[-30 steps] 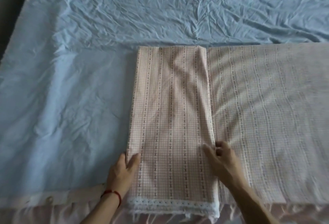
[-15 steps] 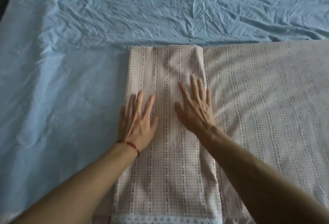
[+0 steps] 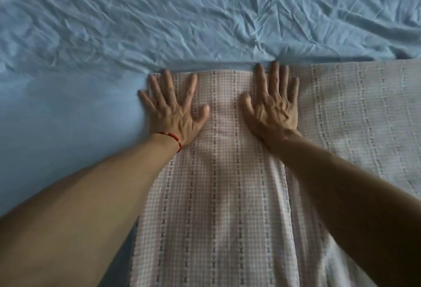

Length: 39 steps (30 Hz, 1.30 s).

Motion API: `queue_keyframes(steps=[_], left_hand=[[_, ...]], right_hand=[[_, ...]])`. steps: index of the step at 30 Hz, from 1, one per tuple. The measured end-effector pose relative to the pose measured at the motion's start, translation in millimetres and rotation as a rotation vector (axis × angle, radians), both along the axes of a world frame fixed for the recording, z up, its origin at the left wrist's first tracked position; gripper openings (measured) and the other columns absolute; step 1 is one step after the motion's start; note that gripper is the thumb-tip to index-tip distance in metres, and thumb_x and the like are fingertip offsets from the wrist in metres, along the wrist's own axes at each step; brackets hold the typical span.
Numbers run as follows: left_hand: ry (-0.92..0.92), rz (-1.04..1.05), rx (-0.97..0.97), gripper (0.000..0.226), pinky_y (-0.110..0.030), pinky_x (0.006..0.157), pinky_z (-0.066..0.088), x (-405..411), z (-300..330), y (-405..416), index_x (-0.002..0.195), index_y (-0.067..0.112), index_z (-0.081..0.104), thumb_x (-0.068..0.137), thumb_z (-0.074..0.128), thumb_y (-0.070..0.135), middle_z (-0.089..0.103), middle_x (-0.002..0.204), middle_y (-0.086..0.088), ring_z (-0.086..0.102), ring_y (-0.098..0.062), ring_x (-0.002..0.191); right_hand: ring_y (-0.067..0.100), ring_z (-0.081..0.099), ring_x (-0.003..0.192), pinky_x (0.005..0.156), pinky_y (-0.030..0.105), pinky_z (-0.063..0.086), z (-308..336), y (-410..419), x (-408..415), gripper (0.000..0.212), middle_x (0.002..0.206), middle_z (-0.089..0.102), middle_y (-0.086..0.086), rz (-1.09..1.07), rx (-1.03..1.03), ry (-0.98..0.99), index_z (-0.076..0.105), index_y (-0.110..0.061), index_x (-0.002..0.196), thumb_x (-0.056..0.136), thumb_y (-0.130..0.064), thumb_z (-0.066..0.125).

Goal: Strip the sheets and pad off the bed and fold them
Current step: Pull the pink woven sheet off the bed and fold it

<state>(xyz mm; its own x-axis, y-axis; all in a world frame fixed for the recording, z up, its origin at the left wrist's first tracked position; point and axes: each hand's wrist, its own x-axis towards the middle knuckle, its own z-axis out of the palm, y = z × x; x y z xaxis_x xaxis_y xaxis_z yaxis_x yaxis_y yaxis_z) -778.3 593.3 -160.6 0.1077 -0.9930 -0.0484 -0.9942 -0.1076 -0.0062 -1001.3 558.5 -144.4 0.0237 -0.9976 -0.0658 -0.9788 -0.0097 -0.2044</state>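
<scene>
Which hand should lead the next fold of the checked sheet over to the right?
Probably the left hand: it presses flat at the folded panel's outer left edge, beside the blue sheet. The right hand lies flat on the inner edge, better placed to anchor.

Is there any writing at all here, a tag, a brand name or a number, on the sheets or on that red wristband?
None: no readable text.
The pink checked sheet bears only woven stripes and small repeated motifs, not letters.
The blue sheet is plain and creased.
The red bracelet by the left hand shows no writing.
No tag or label is in view.
</scene>
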Motion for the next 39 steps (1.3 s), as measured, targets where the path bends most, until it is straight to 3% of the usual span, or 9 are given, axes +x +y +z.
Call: queue_keyframes(steps=[7,15,19,21,24,26,29,34,39], left_hand=[[-0.011,0.001,0.029,0.080,-0.076,0.111,0.007,1,0,1,0.160,0.036,-0.001,0.090,0.013,0.073,-0.002,0.165,-0.025,-0.004,-0.053,0.149],[0.069,-0.016,0.082,0.076,-0.071,0.115,0.011,5,21,18,0.161,0.030,0.008,0.094,0.024,0.063,0.005,0.166,-0.024,0.002,-0.049,0.151],[0.413,0.027,-0.023,0.074,-0.053,0.123,0.020,13,48,97,0.159,0.008,0.019,0.096,0.046,0.036,0.010,0.164,-0.026,0.015,-0.038,0.153],[0.616,0.244,-0.041,0.074,-0.038,0.123,0.026,13,68,149,0.157,0.003,0.024,0.096,0.060,0.024,0.026,0.162,-0.020,0.027,-0.028,0.150],[0.851,0.616,0.069,0.061,-0.042,0.102,0.051,20,80,195,0.137,0.022,0.057,0.082,0.077,0.039,0.069,0.126,-0.001,0.066,-0.020,0.115],[1.062,0.773,0.156,0.052,-0.047,0.093,0.057,27,81,203,0.115,0.024,0.068,0.073,0.077,0.054,0.077,0.105,0.004,0.073,-0.019,0.099],[1.161,0.692,0.248,0.050,-0.048,0.104,0.051,28,86,206,0.118,0.021,0.066,0.080,0.073,0.054,0.075,0.112,0.007,0.070,-0.012,0.107],[1.192,0.546,0.202,0.028,-0.038,0.109,0.045,9,129,202,0.130,0.022,0.057,0.103,0.052,0.019,0.070,0.124,0.010,0.064,-0.008,0.118],[1.475,0.564,0.268,0.043,-0.026,0.079,0.060,-53,205,198,0.136,0.024,0.056,0.095,0.055,0.014,0.071,0.124,0.000,0.071,-0.014,0.103]], right_hand=[[0.021,-0.019,0.155,0.126,0.052,-0.004,46,187,-15,0.076,0.170,-0.016,-0.002,0.050,0.188,-0.122,-0.003,-0.034,0.162,0.098,-0.050,0.034],[0.026,0.001,0.158,0.124,0.058,0.007,-1,198,-21,0.082,0.171,0.007,0.004,-0.003,0.080,-0.101,0.018,-0.024,0.162,0.086,-0.046,0.038],[0.026,-0.001,0.158,0.125,0.057,0.004,-5,193,-22,0.082,0.171,0.006,0.005,0.009,0.073,-0.101,0.017,-0.024,0.163,0.086,-0.047,0.036],[0.026,-0.001,0.158,0.125,0.057,0.003,-5,195,-22,0.083,0.171,0.006,0.005,0.018,0.067,-0.106,0.017,-0.023,0.163,0.086,-0.047,0.036],[0.025,-0.003,0.158,0.125,0.056,0.001,-4,194,-23,0.083,0.171,0.005,0.005,0.017,0.065,-0.117,0.015,-0.024,0.163,0.086,-0.046,0.037],[0.025,-0.005,0.158,0.125,0.055,0.000,-2,194,-23,0.083,0.171,0.003,0.004,0.025,0.075,-0.136,0.013,-0.026,0.163,0.087,-0.046,0.038],[0.023,-0.006,0.157,0.126,0.053,-0.002,-1,194,-27,0.083,0.171,0.002,0.002,0.037,0.062,-0.192,0.011,-0.029,0.163,0.088,-0.047,0.041],[0.021,-0.017,0.156,0.125,0.050,-0.010,2,194,-31,0.082,0.171,-0.011,0.000,0.102,0.112,-0.268,0.001,-0.032,0.162,0.092,-0.048,0.039],[0.025,-0.022,0.154,0.123,0.052,-0.015,31,185,-64,0.072,0.169,-0.018,0.004,0.263,0.385,-0.512,0.001,-0.031,0.163,0.101,-0.053,0.030]])
